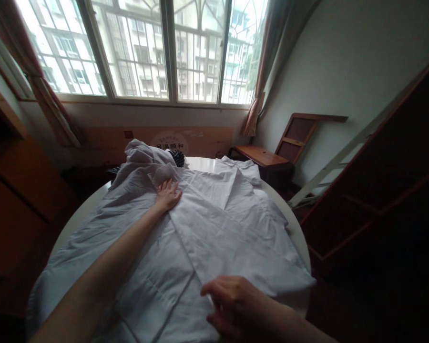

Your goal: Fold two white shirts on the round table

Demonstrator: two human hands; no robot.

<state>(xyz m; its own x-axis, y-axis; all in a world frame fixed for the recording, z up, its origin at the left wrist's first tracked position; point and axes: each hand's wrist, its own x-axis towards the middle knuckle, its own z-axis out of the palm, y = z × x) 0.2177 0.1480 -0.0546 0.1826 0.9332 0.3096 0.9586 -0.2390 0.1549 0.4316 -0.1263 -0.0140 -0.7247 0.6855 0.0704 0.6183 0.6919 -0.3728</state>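
Note:
A white shirt lies spread over a round white table, its collar toward the far side. My left hand reaches far across and rests flat on the cloth near the shoulder, fingers stretched out. My right hand is close to me at the shirt's lower part, fingers curled and pinching the edge of a folded front panel. A bunched heap of white fabric sits at the far left of the table.
A dark striped item peeks out behind the heap. A wooden side table and a leaning wooden frame stand at the right wall. Dark wooden furniture fills the right side, a wooden cabinet the left. Windows are ahead.

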